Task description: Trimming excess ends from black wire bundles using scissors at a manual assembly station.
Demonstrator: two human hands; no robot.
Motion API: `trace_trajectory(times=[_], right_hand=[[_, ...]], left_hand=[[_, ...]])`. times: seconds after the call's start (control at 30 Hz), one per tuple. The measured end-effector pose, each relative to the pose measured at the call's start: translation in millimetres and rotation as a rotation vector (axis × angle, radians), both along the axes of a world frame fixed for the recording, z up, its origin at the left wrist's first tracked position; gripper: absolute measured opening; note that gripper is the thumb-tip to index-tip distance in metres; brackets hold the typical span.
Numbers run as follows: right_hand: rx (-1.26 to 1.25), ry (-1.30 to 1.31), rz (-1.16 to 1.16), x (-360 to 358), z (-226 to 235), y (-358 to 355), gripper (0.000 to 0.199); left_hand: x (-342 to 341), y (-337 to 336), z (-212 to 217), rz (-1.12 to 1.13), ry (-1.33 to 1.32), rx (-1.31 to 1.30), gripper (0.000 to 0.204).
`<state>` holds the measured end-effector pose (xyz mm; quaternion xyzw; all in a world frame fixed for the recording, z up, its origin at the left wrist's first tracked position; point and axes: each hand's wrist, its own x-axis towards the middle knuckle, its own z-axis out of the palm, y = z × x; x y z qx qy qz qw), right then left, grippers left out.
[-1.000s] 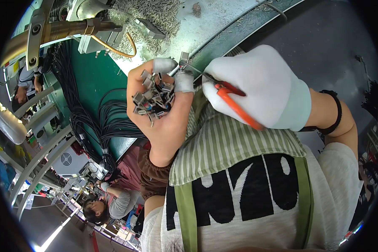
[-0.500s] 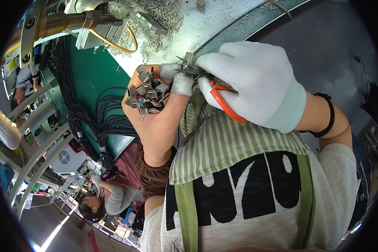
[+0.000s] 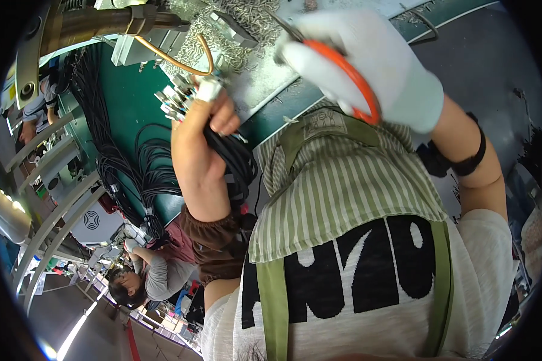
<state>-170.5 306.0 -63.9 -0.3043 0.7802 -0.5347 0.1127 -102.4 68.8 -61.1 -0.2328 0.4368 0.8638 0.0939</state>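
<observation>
My right hand (image 3: 373,66), in a white knitted glove and blurred by motion, grips a pair of orange-handled pliers (image 3: 354,72). The dark jaws point up and left, over the metal-strewn work surface. Lower and to the left, my left hand (image 3: 218,111) is closed around a bundle of black cables (image 3: 232,153), with white covers on some of its fingertips. Metal connectors (image 3: 176,101) on the cable ends fan out by the thumb, and the cables hang down beside the wrist. The two hands are apart.
Small metal scraps (image 3: 247,51) pile on the worktable, around a grey metal block (image 3: 233,29). A machine arm with a brass-coloured pipe (image 3: 96,27) and a yellow tube (image 3: 174,65) juts in at upper left. Coiled black cables (image 3: 156,159) lie on the green surface. Another person (image 3: 156,277) sits lower left.
My right hand has moved up, away from my left, taking the pliers along. The left hand has shifted up and left and turned, so the cables now show hanging below it.
</observation>
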Motion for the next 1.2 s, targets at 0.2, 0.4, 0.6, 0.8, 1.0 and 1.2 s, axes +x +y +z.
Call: trace_trajectory(times=[0.2,0.4,0.6,0.8,1.0,1.2], right_hand=[[-0.127,-0.028,0.066,-45,-11,-18,0.019],[-0.076,-0.445,0.231,-76,-6,-41,0.021],[-0.336,-0.579,0.338,-79,-12,-38,0.023],[-0.123,-0.729,0.271,-80,22,-32,0.024],[-0.123,-0.746,0.2,-38,12,-43,0.024],[-0.052,-0.708,0.157,-34,24,-42,0.024]], left_hand=[[-39,-2,-1,-0.121,0.067,-0.196,0.017],[-56,-8,6,-0.286,0.111,-0.482,0.021],[-55,-10,4,-0.23,0.161,-0.722,0.02],[-50,7,9,-0.167,0.175,-0.929,0.016],[-24,9,11,-0.061,0.247,-0.918,0.014],[-18,10,22,-0.095,0.171,-0.912,0.014]])
